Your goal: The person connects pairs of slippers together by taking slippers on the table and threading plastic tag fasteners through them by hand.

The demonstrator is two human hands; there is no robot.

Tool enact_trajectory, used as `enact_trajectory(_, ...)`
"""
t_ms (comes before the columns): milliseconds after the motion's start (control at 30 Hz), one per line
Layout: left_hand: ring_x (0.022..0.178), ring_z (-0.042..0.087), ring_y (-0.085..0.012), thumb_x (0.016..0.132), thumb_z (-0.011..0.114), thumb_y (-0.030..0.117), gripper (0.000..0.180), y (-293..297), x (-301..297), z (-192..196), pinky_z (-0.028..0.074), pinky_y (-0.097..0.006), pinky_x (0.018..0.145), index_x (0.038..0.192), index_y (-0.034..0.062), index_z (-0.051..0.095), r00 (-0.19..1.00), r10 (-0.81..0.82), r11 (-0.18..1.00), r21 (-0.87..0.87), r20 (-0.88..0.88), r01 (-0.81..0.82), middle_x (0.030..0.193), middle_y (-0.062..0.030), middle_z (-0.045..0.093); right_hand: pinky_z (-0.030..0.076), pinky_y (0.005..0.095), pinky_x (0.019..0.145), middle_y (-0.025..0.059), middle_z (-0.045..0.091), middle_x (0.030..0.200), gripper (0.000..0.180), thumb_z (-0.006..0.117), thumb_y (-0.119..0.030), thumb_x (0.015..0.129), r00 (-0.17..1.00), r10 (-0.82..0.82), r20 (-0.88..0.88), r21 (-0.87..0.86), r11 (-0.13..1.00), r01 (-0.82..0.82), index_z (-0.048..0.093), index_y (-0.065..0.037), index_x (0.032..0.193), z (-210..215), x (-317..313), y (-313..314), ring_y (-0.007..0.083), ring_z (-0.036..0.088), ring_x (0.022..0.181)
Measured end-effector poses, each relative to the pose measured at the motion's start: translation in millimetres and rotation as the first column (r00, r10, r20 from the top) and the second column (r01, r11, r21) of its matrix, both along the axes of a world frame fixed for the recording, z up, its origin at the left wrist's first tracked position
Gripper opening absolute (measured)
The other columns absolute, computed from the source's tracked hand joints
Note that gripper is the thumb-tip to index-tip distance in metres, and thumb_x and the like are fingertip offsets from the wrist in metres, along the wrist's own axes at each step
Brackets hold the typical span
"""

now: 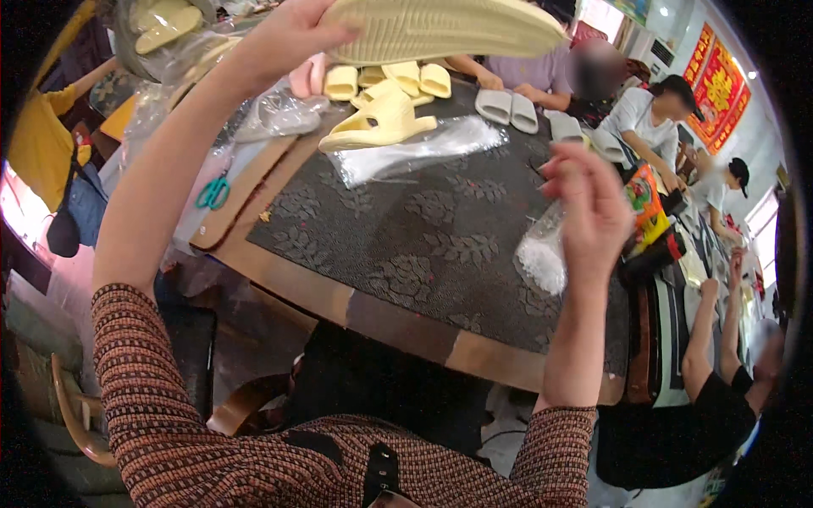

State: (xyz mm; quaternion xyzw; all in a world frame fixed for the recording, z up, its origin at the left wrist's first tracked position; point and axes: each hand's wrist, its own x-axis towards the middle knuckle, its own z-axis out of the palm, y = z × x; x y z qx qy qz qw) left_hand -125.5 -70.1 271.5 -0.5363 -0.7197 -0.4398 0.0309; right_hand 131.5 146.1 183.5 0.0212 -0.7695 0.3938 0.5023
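My left hand (284, 38) is raised high at the top of the view and grips a pale yellow slipper (440, 30), its ribbed sole turned toward me. My right hand (589, 207) is lifted over the table's right side with fingers curled; a clear plastic bag (542, 254) of small white bits sits just under it, and I cannot tell whether the fingers touch it. Below both hands lies a dark leaf-patterned mat (423, 237) on the wooden table (398, 317).
More yellow slippers (381, 118), a pink one (306, 76), grey ones (506, 108) and clear plastic bags (423, 148) lie at the far side. Teal-handled scissors (213, 193) rest at the left. Other people sit along the right and far edges. A wooden chair (80, 419) stands lower left.
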Motion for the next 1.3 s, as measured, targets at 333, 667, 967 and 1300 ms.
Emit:
enact_trajectory(333, 0.103, 0.058, -0.0284, 0.079, 0.058, 0.001, 0.017, -44.2, 70.3, -211.4, 0.045, -0.039, 0.087, 0.095, 0.0036, 0.058, 0.851, -0.387, 0.92, -0.212, -0.356, 0.33, 0.106, -0.0108, 0.06, 0.048, 0.0261, 0.07, 0.0064, 0.065, 0.089, 0.018, 0.058, -0.005, 0.087, 0.94, -0.205, 0.274, 0.246, 0.959, 0.137, 0.064, -0.002, 0.104, -28.4, 14.9, 52.0, 0.0154, 0.06, 0.077)
enact_trajectory(667, 0.113, 0.051, -0.0301, 0.069, 0.061, 0.001, 0.032, -75.8, 95.9, -260.7, 0.042, -0.042, 0.091, 0.1, 0.0078, 0.056, 0.841, -0.23, 0.959, -0.259, -0.489, 0.111, 0.117, -0.0109, 0.054, 0.046, 0.0442, 0.081, 0.0153, 0.061, 0.101, 0.028, 0.062, -0.01, 0.076, 0.809, -0.207, 0.55, 0.568, 0.803, -0.18, 0.06, -0.002, 0.102, -151.0, -79.9, 44.6, 0.035, 0.057, 0.092)
enact_trajectory(967, 0.111, 0.05, -0.0285, 0.07, 0.063, 0.003, 0.035, -71.2, 74.7, -254.5, 0.042, -0.041, 0.09, 0.104, 0.0124, 0.057, 0.82, -0.185, 0.957, -0.289, -0.542, 0.025, 0.123, -0.0071, 0.053, 0.047, 0.0465, 0.072, 0.0216, 0.062, 0.073, 0.022, 0.061, -0.02, 0.077, 0.694, -0.087, 0.715, 0.363, 0.894, -0.262, 0.063, 0.002, 0.078, -141.4, -85.7, 1.5, 0.0381, 0.06, 0.076)
enact_trajectory(1300, 0.11, 0.052, -0.0269, 0.079, 0.053, 0.008, 0.032, -15.8, 12.1, -263.9, 0.041, -0.039, 0.089, 0.11, 0.0159, 0.057, 0.674, -0.212, 0.965, -0.262, -0.708, 0.028, 0.13, -0.0047, 0.051, 0.046, 0.0373, 0.06, 0.0191, 0.059, 0.068, 0.025, 0.063, -0.019, 0.08, 0.567, 0.142, 0.811, 0.067, 0.941, -0.331, 0.06, 0.005, 0.078, -140.5, -36.2, -6.4, 0.0261, 0.059, 0.062)
